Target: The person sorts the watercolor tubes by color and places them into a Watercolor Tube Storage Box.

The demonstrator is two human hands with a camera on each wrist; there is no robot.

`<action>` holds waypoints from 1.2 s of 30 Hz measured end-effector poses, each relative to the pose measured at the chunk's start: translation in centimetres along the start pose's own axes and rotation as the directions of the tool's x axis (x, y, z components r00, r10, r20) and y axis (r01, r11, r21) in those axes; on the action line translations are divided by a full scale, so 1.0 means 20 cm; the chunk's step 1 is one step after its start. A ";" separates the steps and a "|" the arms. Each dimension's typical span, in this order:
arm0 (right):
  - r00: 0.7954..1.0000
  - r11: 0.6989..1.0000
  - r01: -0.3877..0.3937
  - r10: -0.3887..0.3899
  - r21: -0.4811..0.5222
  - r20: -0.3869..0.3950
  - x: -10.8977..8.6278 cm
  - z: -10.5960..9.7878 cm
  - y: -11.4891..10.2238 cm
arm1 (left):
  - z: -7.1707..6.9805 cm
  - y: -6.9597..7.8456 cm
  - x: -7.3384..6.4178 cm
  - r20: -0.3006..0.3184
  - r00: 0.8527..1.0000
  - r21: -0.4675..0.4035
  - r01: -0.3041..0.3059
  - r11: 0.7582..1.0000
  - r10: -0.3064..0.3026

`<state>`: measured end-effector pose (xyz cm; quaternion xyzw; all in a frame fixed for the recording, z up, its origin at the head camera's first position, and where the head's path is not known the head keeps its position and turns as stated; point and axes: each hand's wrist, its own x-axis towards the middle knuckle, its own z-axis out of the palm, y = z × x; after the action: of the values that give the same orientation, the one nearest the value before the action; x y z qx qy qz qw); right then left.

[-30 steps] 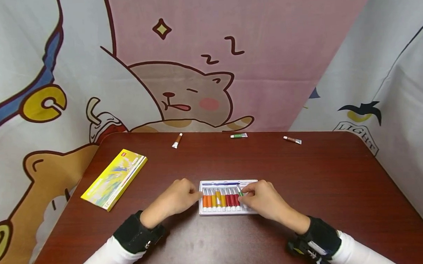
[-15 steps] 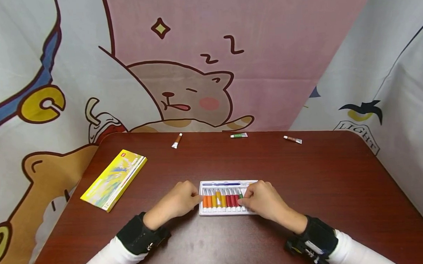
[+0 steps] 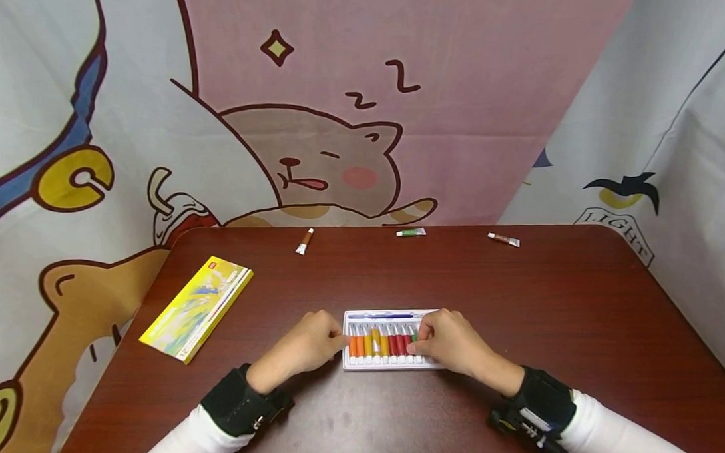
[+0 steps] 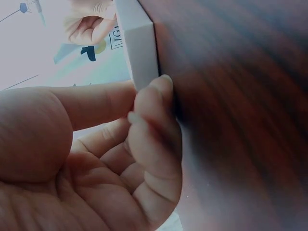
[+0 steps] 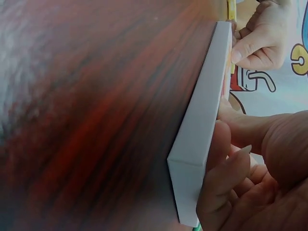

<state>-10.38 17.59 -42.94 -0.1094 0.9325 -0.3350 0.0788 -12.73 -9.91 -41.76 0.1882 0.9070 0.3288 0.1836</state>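
Note:
A white plastic tray (image 3: pixel 367 368) of paint tubes lies on the table in the head view. Orange, yellow-ochre and red tubes stand in a row in it, below a blue paintbrush (image 3: pixel 377 316). With thumb and curled fingers, my left hand (image 3: pixel 306 342) pinches the tray's left end; the left wrist view shows this grip at the tray's corner (image 4: pixel 142 53). My right hand (image 3: pixel 456 343) covers the tray's right part, its thumb and fingers at a green paint tube (image 3: pixel 414 338) seated beside the red ones. That hand hides most of this tube and the tray's right end.
A yellow paint box (image 3: pixel 197 309) lies slanted at the left of the table. Along the back edge lie three loose tubes: an orange-brown tube (image 3: pixel 304 242), a green tube (image 3: pixel 411 232) and a dark brown tube (image 3: pixel 503 239). A printed cloth hangs behind.
The green tube in my right hand has gone from tilted to lying down in the row. My right hand has lowered slightly. My left hand stays at the tray's left end.

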 end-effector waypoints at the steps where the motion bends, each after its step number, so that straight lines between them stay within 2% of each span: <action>1: 1.000 1.000 0.006 -0.006 -0.004 0.002 0.00 0.00 0.00 | 0.00 0.00 0.00 0.000 1.000 0.000 0.000 1.000 0.000; 15: 0.999 1.000 0.027 -0.027 -0.005 0.027 0.03 0.01 -0.01 | -0.02 -0.03 0.00 0.000 1.000 0.001 0.001 1.000 -0.001; 18: 0.997 0.999 0.044 -0.045 0.022 0.062 0.04 0.00 -0.01 | -0.02 -0.04 0.00 0.002 1.000 -0.002 -0.001 1.000 0.001; 22: 0.991 0.998 0.054 -0.059 0.042 0.116 0.11 -0.06 -0.02 | -0.02 -0.04 0.00 0.006 1.000 -0.009 0.002 1.000 -0.002; 25: 0.994 0.994 0.090 -0.086 -0.059 0.067 0.21 -0.13 -0.01 | -0.02 -0.04 0.00 0.008 1.000 -0.017 -0.005 1.000 0.005; 27: 0.990 0.973 0.137 -0.140 -0.184 -0.001 0.31 -0.18 0.02 | -0.02 -0.04 0.01 0.005 1.000 -0.016 -0.012 1.000 0.012; 30: 0.972 0.914 0.193 -0.227 -0.358 -0.054 0.46 -0.25 0.08 | -0.01 -0.04 0.01 0.007 1.000 -0.007 -0.017 1.000 0.018; 33: 0.944 0.833 0.281 -0.329 -0.477 -0.019 0.60 -0.30 0.14 | 0.00 -0.03 0.01 0.015 1.000 -0.004 -0.007 1.000 0.007; 36: 0.919 0.770 0.360 -0.391 -0.526 0.055 0.71 -0.31 0.18 | 0.00 -0.03 0.00 0.022 1.000 -0.012 0.002 1.000 -0.002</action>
<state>-25.99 20.41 -41.64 -0.3009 0.9491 -0.0786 -0.0498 -12.84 -10.36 -42.16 0.1899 0.9031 0.3319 0.1952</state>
